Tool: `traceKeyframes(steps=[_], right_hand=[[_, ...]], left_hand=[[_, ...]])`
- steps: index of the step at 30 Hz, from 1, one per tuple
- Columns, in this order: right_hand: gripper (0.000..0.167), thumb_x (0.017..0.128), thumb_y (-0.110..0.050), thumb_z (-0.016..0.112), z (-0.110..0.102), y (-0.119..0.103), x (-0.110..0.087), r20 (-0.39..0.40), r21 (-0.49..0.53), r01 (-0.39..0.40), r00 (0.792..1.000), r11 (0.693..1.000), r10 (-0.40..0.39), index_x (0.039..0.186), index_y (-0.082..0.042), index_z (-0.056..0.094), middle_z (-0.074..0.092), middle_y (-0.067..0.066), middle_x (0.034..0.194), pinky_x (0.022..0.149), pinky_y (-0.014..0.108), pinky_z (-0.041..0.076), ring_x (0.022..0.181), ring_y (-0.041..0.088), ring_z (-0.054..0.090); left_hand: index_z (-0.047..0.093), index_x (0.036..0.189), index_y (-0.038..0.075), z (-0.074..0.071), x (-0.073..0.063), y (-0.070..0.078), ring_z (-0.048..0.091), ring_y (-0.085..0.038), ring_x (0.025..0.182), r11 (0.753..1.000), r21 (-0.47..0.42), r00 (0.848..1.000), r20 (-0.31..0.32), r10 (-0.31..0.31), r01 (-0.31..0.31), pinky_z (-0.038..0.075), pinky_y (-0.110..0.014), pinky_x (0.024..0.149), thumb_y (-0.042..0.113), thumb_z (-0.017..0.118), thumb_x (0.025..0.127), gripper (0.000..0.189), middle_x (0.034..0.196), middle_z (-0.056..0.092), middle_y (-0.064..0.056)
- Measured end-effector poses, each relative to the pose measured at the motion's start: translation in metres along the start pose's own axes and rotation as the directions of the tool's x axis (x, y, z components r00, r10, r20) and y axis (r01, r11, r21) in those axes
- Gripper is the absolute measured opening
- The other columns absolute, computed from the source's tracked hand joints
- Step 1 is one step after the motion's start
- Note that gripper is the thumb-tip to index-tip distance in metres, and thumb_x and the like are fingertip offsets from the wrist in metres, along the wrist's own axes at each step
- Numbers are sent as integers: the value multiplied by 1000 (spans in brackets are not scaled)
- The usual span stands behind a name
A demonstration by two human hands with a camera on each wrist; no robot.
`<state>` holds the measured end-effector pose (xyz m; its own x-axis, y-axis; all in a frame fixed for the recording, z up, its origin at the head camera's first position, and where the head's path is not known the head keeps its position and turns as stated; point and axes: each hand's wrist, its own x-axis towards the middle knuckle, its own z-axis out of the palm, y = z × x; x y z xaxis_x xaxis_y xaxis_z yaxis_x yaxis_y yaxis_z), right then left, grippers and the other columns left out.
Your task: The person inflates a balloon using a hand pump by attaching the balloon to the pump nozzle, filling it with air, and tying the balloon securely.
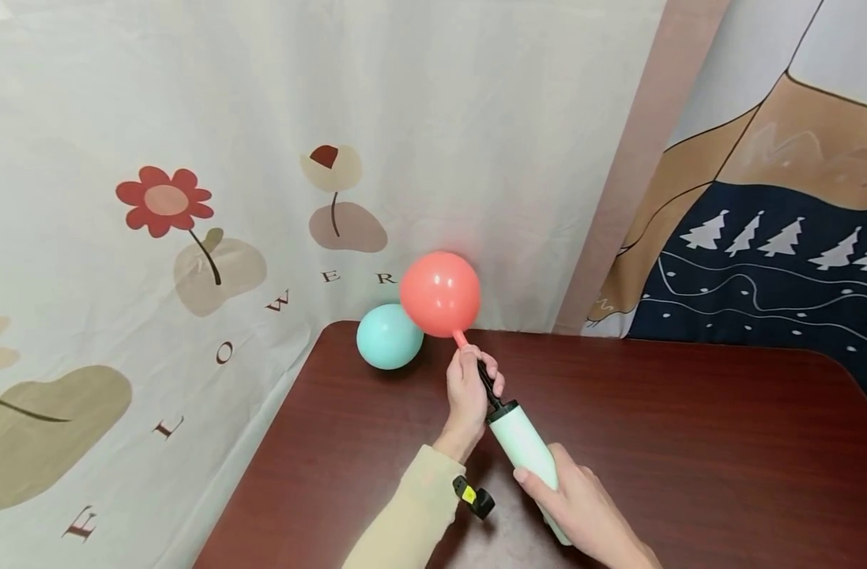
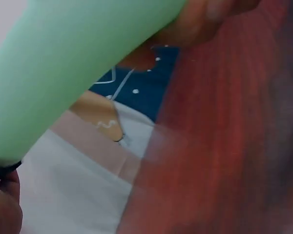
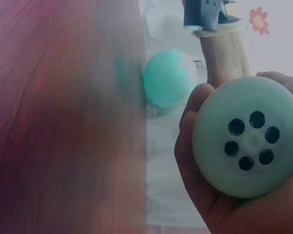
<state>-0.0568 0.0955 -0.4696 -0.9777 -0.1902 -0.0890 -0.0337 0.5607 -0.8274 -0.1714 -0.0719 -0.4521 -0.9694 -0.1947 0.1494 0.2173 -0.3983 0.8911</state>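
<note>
A coral-red balloon (image 1: 440, 292), round with air, sits on the tip of a balloon pump (image 1: 522, 442) with a pale green barrel. Its neck and the pump's black front part are gripped by my left hand (image 1: 467, 391). My right hand (image 1: 582, 494) wraps round the lower barrel, thumb along its near side. In the right wrist view, the barrel's round end (image 3: 254, 139) shows a ring of several dark holes. The barrel fills the upper left of the left wrist view, where the nozzle is mostly hidden. Behind and left of the red balloon, a turquoise balloon (image 1: 386, 341) rests on the table.
The dark reddish-brown table (image 1: 689, 442) has its far edge against a pale curtain (image 1: 476, 118) printed with flowers and letters. A second hanging cloth (image 1: 760, 253) with trees is at the right. A small black camera (image 1: 476, 498) is worn on my left wrist.
</note>
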Motion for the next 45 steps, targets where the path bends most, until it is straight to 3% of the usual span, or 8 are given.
traceKeyframes(steps=[4,11,15,21,25,29,36,45], right_hand=[[51,95,-51,71,-8,6,-11,93,-6,-44,995,999,45,122,-8,60,63,-4,87,60,28,46,69,8,54],[49,97,-49,70,-19,25,-33,198,-70,-36,979,997,49,120,-8,57,55,-4,75,55,27,41,61,7,49],[51,96,-51,69,-15,26,-31,207,-79,-24,977,997,40,119,-7,56,54,-4,74,56,27,41,61,7,49],[51,97,-49,68,-3,23,-21,195,-47,-7,981,999,16,115,-3,56,55,-2,75,54,28,41,60,9,49],[49,98,-51,67,4,18,-12,152,-26,-25,988,999,29,112,-4,58,56,-1,76,54,28,42,59,10,50],[44,97,-48,69,9,11,-3,79,-9,18,997,1000,-17,105,-6,58,53,-3,71,51,26,43,56,7,49],[45,95,-50,71,11,4,4,18,-15,43,999,999,-43,108,-9,60,53,-6,70,52,24,44,57,4,50],[46,94,-51,73,6,-1,-1,-11,-60,12,1000,998,-13,114,-11,62,58,-6,78,60,27,45,66,6,53]], left_hand=[[47,88,9,-8,19,14,44,-10,43,997,-69,997,-66,40,-44,39,-20,45,12,32,111,28,68,49,-2],[44,86,9,-29,40,34,43,-10,43,992,-96,990,-122,66,-78,39,-21,48,17,28,112,32,68,47,-1],[43,88,10,-29,33,29,44,-10,44,993,-105,995,-97,39,-49,40,-21,48,17,29,113,29,68,47,-2],[45,89,10,-24,8,6,45,-10,46,998,-65,997,-70,-17,12,42,-20,49,15,33,112,26,70,48,-2],[46,91,9,-19,-9,-8,46,-11,47,998,-18,998,-28,-62,61,43,-20,50,14,33,112,25,71,49,-2],[46,92,10,-13,-19,-15,46,-12,48,995,3,995,2,-103,103,45,-20,50,16,34,111,23,71,50,-3],[47,91,10,-12,-16,-11,48,-12,49,996,5,996,22,-86,86,47,-21,51,22,37,113,27,72,50,-3],[51,88,8,-8,-6,-2,63,-14,57,999,-25,998,-59,-35,33,59,-27,68,28,36,115,37,71,58,-4]])
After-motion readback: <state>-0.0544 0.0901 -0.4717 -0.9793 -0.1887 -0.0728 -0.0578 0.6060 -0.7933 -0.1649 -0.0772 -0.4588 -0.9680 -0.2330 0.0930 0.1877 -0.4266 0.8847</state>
